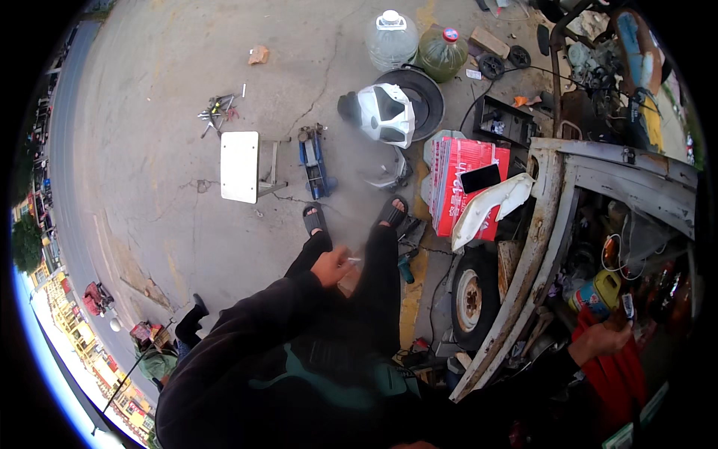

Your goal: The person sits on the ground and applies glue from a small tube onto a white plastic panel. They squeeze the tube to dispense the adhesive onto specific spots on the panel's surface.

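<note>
Black sleeves fill the lower frame; person standing on cracked concrete in sandals. Left hand held in front of the thighs, fingers pinched narrow on a thin white stick, apparently a cigarette, with a haze of smoke drifting over the ground ahead. Right hand reaches into the open, rusted vehicle body, closed around a red cloth, just beside a yellow can.

Risks, as judged:
- Lit tip near possible fuel or oil. Yellow can and two large jugs may hold flammables; contents cannot be told. A cloth, if oily, would catch easily.
- Jagged, flaking edge of the vehicle body sits against the right forearm; a cut or snag is likely on pulling back.
- Open sandals amid clutter: blue floor jack, loose tools, small wheel close by. Tripping or a stubbed toe is plausible.
</note>
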Motion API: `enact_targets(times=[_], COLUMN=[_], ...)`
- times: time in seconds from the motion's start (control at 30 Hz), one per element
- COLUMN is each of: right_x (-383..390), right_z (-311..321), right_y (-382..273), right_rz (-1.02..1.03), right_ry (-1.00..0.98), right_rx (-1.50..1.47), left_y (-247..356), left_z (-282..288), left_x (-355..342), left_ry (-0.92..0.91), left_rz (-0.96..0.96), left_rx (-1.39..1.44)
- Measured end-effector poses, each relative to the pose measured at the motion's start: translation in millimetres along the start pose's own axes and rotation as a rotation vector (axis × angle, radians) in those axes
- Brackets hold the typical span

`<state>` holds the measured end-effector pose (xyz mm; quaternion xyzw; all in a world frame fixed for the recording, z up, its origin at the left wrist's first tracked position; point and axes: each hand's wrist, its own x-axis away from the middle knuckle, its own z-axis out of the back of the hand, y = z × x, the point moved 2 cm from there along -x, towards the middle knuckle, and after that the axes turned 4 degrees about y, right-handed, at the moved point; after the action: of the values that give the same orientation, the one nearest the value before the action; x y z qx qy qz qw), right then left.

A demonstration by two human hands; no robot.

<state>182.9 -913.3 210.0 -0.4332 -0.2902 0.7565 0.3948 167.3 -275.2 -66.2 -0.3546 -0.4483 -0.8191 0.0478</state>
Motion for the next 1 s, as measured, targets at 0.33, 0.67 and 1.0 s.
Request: enact_targets(times=[0.33,0.67,1.0], right_x=[438,676,726], right_z=[-180,-380,-387], right_y=[-46,51,128], right_rz=[-0.906,-0.125,-0.026], right_ry=[-1.002,-1.915,-2.236], right_rx=[-0.290,-0.006,0.098], left_y=[-148,-253,-309], left_z=[37,29,-13], left_x=[-23,-142,-161], left_ry=[0.024,0.246,0.052], left_rz=[0.190,0.184,0.199], left_rx=[0.079,0.746,1.065])
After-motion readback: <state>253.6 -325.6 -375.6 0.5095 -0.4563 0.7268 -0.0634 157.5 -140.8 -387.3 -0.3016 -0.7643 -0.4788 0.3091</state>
